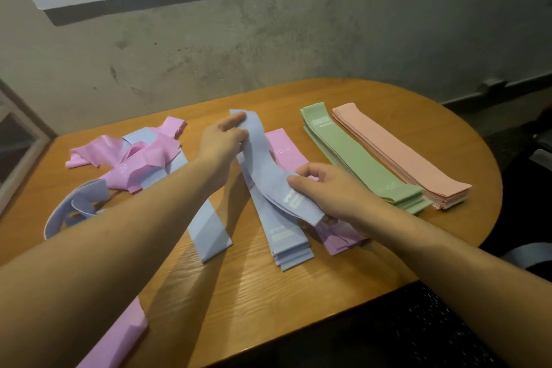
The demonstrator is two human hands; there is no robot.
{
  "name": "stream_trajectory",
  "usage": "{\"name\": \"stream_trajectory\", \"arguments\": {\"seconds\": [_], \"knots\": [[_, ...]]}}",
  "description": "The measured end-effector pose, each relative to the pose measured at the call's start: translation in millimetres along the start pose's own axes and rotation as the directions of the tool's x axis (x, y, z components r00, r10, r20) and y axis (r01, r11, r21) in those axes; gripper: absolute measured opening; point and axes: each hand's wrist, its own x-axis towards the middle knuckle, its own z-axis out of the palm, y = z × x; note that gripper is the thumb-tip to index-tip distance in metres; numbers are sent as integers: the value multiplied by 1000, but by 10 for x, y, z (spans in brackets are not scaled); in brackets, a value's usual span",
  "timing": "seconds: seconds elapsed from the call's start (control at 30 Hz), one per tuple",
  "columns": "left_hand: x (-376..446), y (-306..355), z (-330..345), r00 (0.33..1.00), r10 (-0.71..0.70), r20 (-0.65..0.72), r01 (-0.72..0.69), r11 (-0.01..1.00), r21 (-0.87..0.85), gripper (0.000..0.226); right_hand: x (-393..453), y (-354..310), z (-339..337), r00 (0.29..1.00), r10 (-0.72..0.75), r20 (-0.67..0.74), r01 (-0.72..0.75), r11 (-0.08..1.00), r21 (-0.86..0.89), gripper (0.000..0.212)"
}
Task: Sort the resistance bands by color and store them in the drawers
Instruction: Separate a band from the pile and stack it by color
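Broadly, a rounded wooden table (328, 287) carries everything. At its left lies a tangled heap of pink and blue bands (131, 164); at the right sit a neat green stack (363, 163) and, touching it, a peach stack (400, 155). A blue stack (286, 243) lies in the middle, just beside a pink stack (286, 148). Above the blue stack, one blue band (265, 170) sags between both hands: the left hand (222, 145) pinches its far end, the right hand (328, 191) pinches its near end.
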Motion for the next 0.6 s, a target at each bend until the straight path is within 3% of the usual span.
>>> {"name": "stream_trajectory", "arguments": {"seconds": [0.17,0.3,0.6], "knots": [[157,-42,37,999,46,-20,-45,995,84,49,25,63,59,991,-126,-54,118,985,-126,15],[232,-127,42,998,59,-21,-53,970,235,48,46,76,129,989,-146,-34,139,976,-166,17],[323,-334,-54,989,144,45,-148,862,484,48,133,86,179,998,-18,64,32,973,-229,16]]}}
